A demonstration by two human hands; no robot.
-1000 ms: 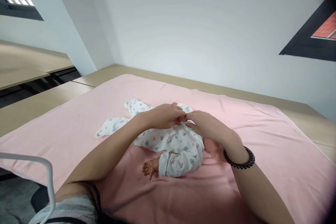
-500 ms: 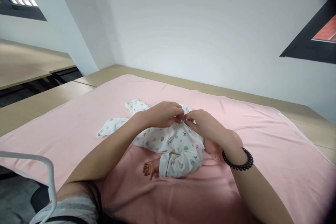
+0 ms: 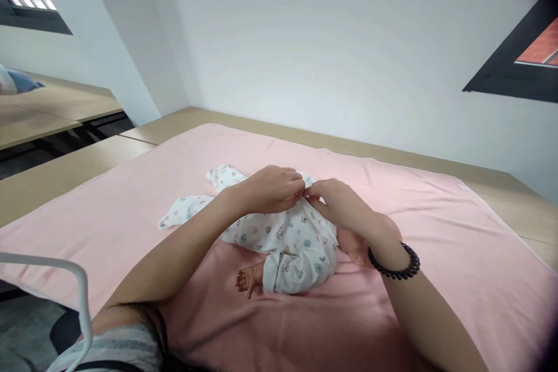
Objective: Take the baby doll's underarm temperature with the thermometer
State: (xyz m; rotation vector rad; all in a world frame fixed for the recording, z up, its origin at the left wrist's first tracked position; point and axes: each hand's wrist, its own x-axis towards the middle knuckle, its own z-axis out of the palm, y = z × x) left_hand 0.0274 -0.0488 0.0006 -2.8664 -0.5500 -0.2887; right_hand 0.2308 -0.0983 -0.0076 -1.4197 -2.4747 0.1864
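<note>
A baby doll [image 3: 249, 280] lies on its back on a pink blanket [image 3: 383, 302], dressed in a white romper [image 3: 290, 238] with small coloured prints. Its head is at the right, mostly behind my right wrist, and the romper's legs stretch to the left. Over the doll's chest my left hand [image 3: 276, 189] is closed, its fingertips pinching the front of the romper. My right hand [image 3: 335, 200], with a black bead bracelet on the wrist, meets it there and pinches the same cloth. Exactly what lies between the fingertips is hidden.
The blanket covers a wooden table [image 3: 183, 119] against a white wall [image 3: 314, 46]. At the left stand a pillar and more tables [image 3: 65, 102], with a blurred blue and white object [image 3: 17, 81] over them. A white curved cable [image 3: 82, 290] hangs at lower left.
Both hands stay together at the romper's front, with only slight finger movement. A blurred blue and white object has come into view at the far left. The view has shifted slightly.
</note>
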